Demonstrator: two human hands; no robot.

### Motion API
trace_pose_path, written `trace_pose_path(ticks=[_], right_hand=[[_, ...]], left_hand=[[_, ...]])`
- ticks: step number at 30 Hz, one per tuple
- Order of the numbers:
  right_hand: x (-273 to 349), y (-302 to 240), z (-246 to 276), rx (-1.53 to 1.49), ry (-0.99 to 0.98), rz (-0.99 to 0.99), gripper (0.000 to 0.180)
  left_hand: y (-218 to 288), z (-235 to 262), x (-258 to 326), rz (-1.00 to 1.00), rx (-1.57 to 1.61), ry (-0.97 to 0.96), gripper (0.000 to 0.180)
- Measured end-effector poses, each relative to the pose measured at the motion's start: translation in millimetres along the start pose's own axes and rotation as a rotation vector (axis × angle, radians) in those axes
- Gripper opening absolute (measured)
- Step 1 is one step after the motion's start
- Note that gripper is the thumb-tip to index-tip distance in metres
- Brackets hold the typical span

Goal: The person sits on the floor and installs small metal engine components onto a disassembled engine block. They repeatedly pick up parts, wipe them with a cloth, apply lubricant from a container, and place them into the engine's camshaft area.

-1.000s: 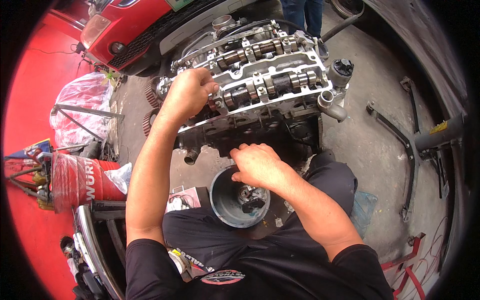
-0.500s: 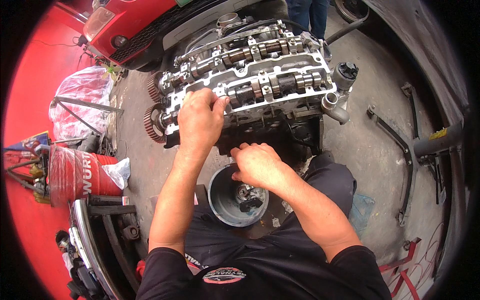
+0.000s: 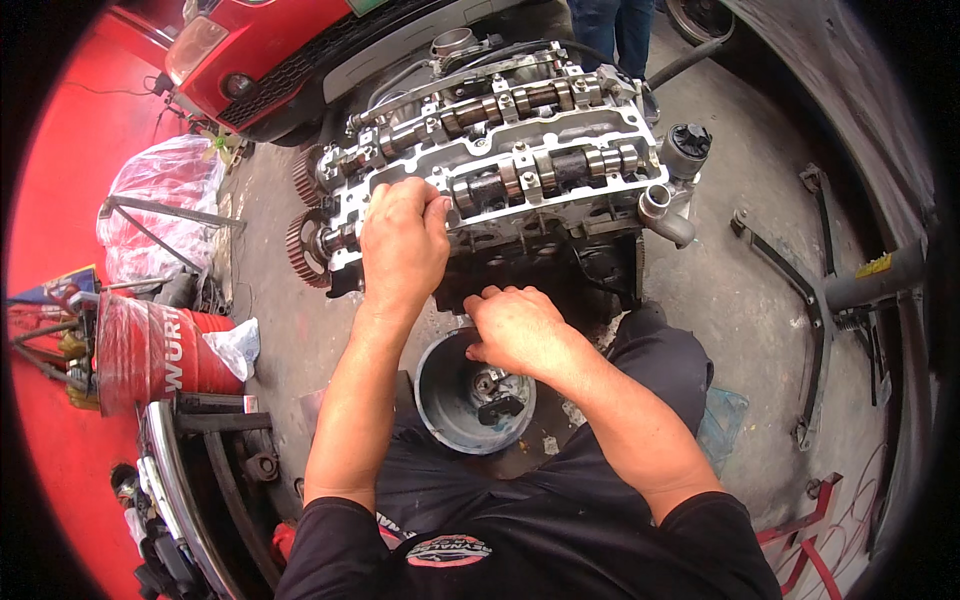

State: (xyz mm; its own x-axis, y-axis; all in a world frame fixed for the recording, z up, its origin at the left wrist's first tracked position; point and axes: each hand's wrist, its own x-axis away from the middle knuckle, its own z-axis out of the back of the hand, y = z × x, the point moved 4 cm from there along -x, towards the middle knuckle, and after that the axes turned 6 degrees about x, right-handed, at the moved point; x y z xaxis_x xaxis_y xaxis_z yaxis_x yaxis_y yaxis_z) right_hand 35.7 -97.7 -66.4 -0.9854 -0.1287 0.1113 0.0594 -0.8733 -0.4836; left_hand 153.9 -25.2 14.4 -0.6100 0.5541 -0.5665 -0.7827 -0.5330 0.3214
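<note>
Left fingers curl over the engine; grey floor; red wall leftward.

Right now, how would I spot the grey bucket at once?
Find the engine, then look between it and the person's legs. The bucket is there, partly hidden by the right hand. Unlike the plastic-draped red drum at left, it is grey, with metal parts visible inside.

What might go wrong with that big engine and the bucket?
The bare left hand is close to the silver metal engine and its exposed dark, shiny shaft, so a finger might get scraped or pinched. The round blue-grey bucket stands near the dark-trousered legs, so a bump might tip it and spill the metal parts inside.
</note>
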Motion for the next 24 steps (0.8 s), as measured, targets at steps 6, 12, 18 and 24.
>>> trace_pose_path(ticks=[6, 12, 18, 24], right_hand=[[2.8, 0.8, 1.9, 0.003, 0.006, -0.001, 0.049], [4.0, -0.6, 3.5, -0.005, -0.011, -0.003, 0.049], [3.9, 0.1, 1.1, 0.007, -0.003, -0.009, 0.048], [4.8, -0.1, 3.1, 0.006, 0.004, -0.014, 0.048]], left_hand=[[-0.9, 0.1, 2.3, 0.197, 0.120, 0.000, 0.016], [-2.0, -1.5, 2.8, 0.071, 0.041, 0.008, 0.018], [0.3, -0.3, 2.0, 0.138, 0.010, 0.009, 0.014], [-2.5, 6.8, -3.9, 0.154, 0.004, -0.098, 0.016]])
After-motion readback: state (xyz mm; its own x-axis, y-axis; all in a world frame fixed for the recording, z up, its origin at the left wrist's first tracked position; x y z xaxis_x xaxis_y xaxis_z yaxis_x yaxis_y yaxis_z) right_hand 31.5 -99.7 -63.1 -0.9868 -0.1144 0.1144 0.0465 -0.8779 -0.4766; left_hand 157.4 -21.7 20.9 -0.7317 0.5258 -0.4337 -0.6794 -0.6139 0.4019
